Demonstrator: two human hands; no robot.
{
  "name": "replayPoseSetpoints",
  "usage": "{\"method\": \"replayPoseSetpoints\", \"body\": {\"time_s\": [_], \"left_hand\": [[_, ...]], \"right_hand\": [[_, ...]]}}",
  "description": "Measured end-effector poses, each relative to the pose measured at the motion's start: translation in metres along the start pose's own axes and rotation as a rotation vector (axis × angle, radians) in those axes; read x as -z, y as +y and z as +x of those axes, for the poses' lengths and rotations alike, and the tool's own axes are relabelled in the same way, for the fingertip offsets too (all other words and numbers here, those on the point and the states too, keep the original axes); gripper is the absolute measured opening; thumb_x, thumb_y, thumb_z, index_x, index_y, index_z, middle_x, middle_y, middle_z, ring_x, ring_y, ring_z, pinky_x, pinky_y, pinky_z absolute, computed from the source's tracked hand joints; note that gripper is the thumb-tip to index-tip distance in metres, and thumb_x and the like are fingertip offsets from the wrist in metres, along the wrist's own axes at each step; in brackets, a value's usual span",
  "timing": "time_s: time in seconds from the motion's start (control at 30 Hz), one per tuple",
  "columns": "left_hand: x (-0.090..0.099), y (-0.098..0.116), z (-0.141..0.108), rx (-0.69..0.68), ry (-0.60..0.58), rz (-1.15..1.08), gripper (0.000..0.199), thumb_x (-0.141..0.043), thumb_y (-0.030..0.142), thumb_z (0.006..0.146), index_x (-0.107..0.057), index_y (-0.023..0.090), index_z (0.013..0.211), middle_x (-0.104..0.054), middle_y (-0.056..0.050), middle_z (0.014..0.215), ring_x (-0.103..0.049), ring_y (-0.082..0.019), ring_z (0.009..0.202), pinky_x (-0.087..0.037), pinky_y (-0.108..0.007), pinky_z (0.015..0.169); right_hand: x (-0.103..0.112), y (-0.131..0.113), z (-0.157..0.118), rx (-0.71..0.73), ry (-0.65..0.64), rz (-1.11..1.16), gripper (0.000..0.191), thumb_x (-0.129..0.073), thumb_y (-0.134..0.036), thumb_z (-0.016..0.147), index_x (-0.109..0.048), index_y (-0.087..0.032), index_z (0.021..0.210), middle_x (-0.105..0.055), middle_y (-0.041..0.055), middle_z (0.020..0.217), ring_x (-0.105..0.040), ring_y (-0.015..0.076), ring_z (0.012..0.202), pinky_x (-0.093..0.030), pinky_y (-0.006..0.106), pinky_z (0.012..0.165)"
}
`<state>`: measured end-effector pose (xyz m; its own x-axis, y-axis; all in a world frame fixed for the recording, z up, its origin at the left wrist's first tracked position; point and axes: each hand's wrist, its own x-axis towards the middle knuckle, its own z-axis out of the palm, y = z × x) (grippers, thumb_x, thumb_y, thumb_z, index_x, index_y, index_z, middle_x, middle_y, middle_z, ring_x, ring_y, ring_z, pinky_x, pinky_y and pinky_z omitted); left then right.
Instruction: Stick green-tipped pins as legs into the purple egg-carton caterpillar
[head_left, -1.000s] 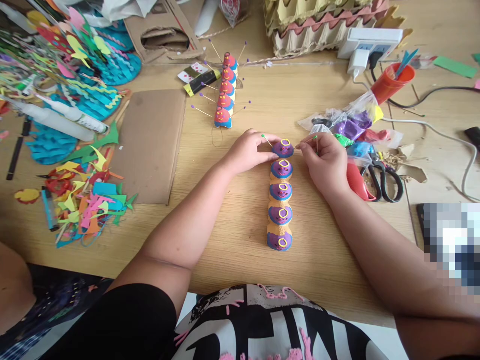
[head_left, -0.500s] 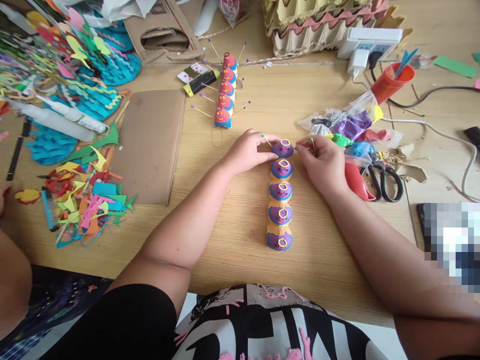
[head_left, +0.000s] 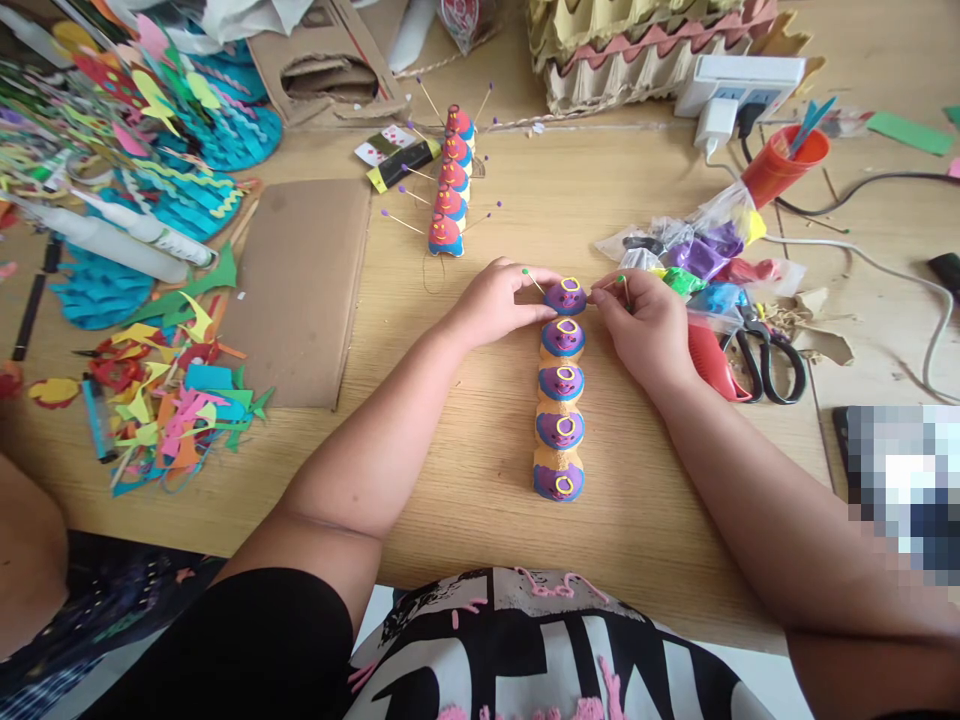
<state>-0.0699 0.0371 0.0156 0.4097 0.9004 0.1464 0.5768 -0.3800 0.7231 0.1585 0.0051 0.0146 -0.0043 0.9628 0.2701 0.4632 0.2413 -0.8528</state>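
A row of painted egg-carton cups point(head_left: 562, 381) lies lengthwise in front of me, purple and blue with drawn faces and yellow rings, orange between the cups. My left hand point(head_left: 501, 303) grips the far cup, thumb and fingers at its left side. A thin green-tipped stick point(head_left: 533, 281) stands out from that side, beside my fingers. On the other side, my right hand point(head_left: 646, 325) pinches a second green-tipped stick point(head_left: 622, 284) close against the far cup. Whether its point has entered the cup is hidden by my fingers.
Beyond stands a red and blue egg-carton row point(head_left: 450, 190) with purple-tipped sticks. Cardboard point(head_left: 300, 290) and paper scraps point(head_left: 180, 410) lie left. To the right are bagged clay point(head_left: 705, 250), scissors point(head_left: 765, 365), a red cup point(head_left: 787, 165) and a power strip point(head_left: 739, 85). Another person's arm point(head_left: 26, 560) is at left.
My hands and the purple egg-carton row hold almost the same position. At the left edge, the other person's arm has shifted slightly.
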Motion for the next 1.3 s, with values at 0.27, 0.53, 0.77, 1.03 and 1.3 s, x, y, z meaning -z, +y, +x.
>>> {"method": "replayPoseSetpoints", "body": {"time_s": [0.27, 0.53, 0.77, 1.03, 1.3], "left_hand": [[0.0003, 0.0025, -0.0008, 0.015, 0.001, 0.01, 0.042, -0.084, 0.026, 0.085, -0.081, 0.028, 0.127, -0.082, -0.005, 0.119, -0.068, -0.025, 0.112, -0.055, -0.038, 0.101], [-0.0006, -0.0004, -0.0005, 0.01, 0.012, 0.009, 0.043, -0.085, 0.025, 0.084, -0.082, 0.029, 0.127, -0.082, -0.005, 0.115, -0.067, -0.025, 0.109, -0.055, -0.037, 0.099], [-0.0006, 0.0016, -0.0006, 0.011, 0.008, -0.004, 0.043, -0.085, 0.025, 0.085, -0.081, 0.028, 0.128, -0.082, -0.005, 0.118, -0.067, -0.024, 0.11, -0.054, -0.035, 0.098], [0.0004, 0.0024, -0.0001, 0.019, -0.004, 0.005, 0.043, -0.084, 0.026, 0.085, -0.081, 0.027, 0.128, -0.082, -0.006, 0.121, -0.067, -0.025, 0.111, -0.054, -0.036, 0.099], [0.0, 0.0024, 0.0002, 0.011, 0.0, -0.002, 0.043, -0.084, 0.027, 0.085, -0.081, 0.026, 0.128, -0.082, -0.006, 0.122, -0.067, -0.024, 0.112, -0.054, -0.036, 0.1]], "right_hand": [[0.0012, -0.0029, -0.0002, -0.014, -0.01, -0.016, 0.004, -0.07, -0.026, 0.091, -0.071, -0.024, 0.088, -0.065, -0.0002, 0.074, -0.057, 0.0162, 0.071, -0.049, 0.032, 0.068], [0.0014, -0.0016, 0.0017, -0.027, -0.019, -0.013, 0.002, -0.072, -0.024, 0.091, -0.073, -0.022, 0.091, -0.064, -0.001, 0.075, -0.056, 0.0149, 0.07, -0.05, 0.032, 0.07], [0.0017, -0.0036, 0.0017, -0.025, -0.034, 0.002, 0.003, -0.071, -0.02, 0.092, -0.073, -0.021, 0.089, -0.065, -0.0002, 0.075, -0.056, 0.0148, 0.07, -0.048, 0.031, 0.068], [0.0013, -0.0036, 0.0019, -0.027, -0.036, 0.011, 0.005, -0.07, -0.017, 0.09, -0.073, -0.021, 0.088, -0.063, -0.0011, 0.072, -0.056, 0.0139, 0.068, -0.047, 0.03, 0.067], [0.0008, -0.0018, 0.0022, -0.009, -0.025, 0.027, 0.004, -0.07, -0.019, 0.089, -0.073, -0.021, 0.089, -0.066, -0.0001, 0.076, -0.057, 0.0144, 0.071, -0.049, 0.03, 0.068]]}}
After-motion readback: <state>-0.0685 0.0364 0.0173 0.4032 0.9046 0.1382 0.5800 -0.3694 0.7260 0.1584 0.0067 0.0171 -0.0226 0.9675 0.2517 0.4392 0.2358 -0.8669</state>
